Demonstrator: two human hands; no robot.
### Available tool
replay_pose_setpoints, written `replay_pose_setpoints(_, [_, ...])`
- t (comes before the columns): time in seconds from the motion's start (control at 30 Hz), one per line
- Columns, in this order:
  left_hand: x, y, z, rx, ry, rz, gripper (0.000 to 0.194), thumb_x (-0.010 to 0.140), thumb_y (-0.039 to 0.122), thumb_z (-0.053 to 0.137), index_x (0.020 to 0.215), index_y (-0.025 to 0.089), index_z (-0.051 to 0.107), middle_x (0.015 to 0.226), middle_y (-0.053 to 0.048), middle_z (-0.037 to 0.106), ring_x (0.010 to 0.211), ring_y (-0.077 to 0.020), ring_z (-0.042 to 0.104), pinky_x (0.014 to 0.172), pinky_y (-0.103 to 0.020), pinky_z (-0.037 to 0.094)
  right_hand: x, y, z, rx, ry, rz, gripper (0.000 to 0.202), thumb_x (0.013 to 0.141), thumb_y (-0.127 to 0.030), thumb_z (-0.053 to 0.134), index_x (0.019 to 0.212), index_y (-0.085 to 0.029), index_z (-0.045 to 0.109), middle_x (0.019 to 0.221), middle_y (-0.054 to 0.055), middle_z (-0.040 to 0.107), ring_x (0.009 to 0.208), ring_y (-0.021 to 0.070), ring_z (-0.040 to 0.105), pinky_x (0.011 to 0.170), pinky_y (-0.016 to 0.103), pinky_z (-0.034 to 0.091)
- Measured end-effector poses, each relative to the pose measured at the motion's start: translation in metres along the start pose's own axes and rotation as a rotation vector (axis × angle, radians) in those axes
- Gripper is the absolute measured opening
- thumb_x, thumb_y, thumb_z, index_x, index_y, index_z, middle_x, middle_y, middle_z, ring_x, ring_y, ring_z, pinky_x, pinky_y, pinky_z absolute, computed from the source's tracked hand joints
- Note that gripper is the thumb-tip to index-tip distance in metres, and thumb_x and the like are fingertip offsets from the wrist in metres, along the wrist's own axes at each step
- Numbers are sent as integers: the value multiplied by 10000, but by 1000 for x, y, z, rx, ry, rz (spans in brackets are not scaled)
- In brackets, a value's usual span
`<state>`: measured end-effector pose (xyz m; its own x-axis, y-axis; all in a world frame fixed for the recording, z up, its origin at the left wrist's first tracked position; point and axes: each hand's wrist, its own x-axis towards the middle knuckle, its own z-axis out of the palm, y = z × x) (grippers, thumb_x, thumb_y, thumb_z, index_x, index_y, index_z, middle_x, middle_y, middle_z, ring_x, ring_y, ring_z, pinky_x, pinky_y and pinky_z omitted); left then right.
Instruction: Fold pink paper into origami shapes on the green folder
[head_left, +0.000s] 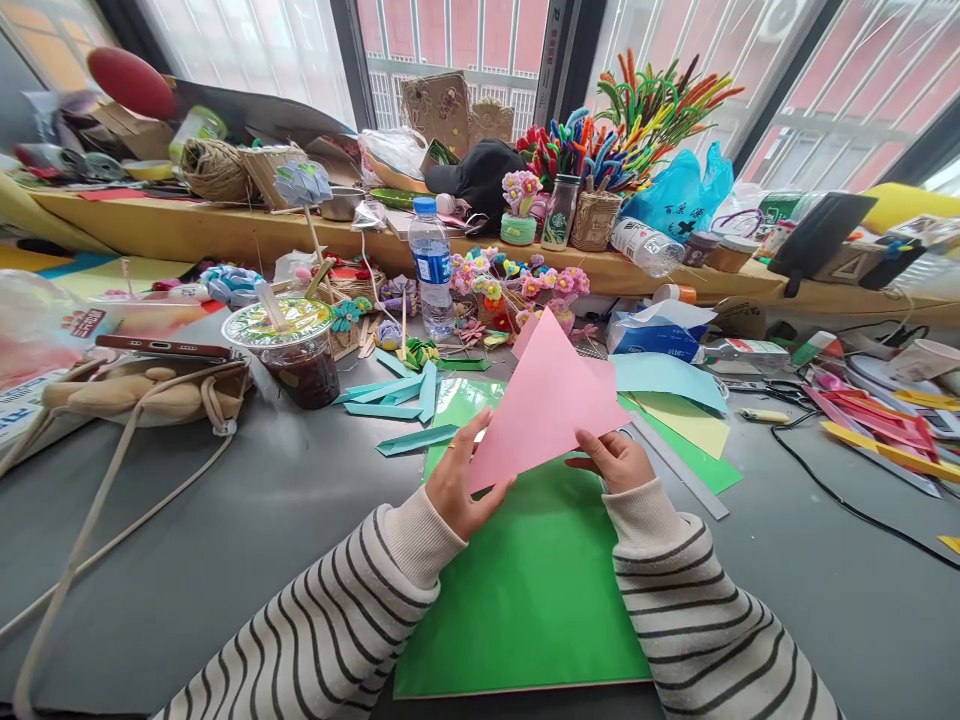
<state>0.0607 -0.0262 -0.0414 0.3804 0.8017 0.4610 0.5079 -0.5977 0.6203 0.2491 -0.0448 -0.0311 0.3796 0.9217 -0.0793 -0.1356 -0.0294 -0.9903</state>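
A sheet of pink paper (541, 405), folded over with a pointed corner facing up, is held tilted above a green sheet (525, 590) on the table. My left hand (466, 475) grips its lower left edge, thumb in front and fingers along the side. At the lower right, my right hand (615, 460) pinches the paper's edge between thumb and fingers. Folded light-blue paper strips (397, 400) lie beyond my left hand. A ruler (679, 465) rests on the table just right of my right hand.
A cup of dark drink (296, 365) and a bag with a phone (161, 345) on it stand left. A water bottle (433, 265) is behind the strips. Blue paper (667, 378), scissors (780, 392) and a black cable (832, 495) lie right. A cluttered shelf (352, 228) runs along the back.
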Motion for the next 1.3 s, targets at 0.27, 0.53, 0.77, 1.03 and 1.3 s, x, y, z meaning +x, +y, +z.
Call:
replay_pose_setpoints(0.27, [0,-11,0,-17,-61,-21,545,663,420,525,1095,101,432,1086,-140,522,942,-230,516,817,-351,416,2,2,-1,-43,-22,-24,332,497,-428,658,611,-122,602,581,27,604,555,152,575,488,275,523])
replay_pose_setpoints(0.53, [0,-5,-5,-120,-108,-163,478,688,421,493,1068,130,490,1041,-96,560,902,-209,535,790,-329,433,0,0,-1,1,-60,-69,403,506,-461,640,731,-133,572,656,39,606,606,171,596,469,258,507])
replay_pose_setpoints(0.77, [-1,1,-4,-198,-114,-250,488,679,436,491,1065,138,495,1017,-98,567,787,-190,565,713,-332,468,0,0,0,-21,-35,-82,391,506,-442,648,740,-141,563,658,32,603,576,154,587,454,246,501])
replay_pose_setpoints(1.03, [1,-1,-8,-303,-205,-266,485,680,396,509,1091,143,463,996,-84,581,775,-175,580,710,-310,486,0,1,-1,-32,-29,-105,383,504,-467,640,700,-148,560,634,33,605,580,149,576,449,252,505])
replay_pose_setpoints(1.3, [1,1,-5,-466,-136,-397,502,672,439,504,1060,122,482,1006,-104,580,771,-184,584,727,-329,470,-2,-1,1,-90,-24,-91,330,506,-400,661,672,-130,573,570,36,605,521,155,573,424,255,497])
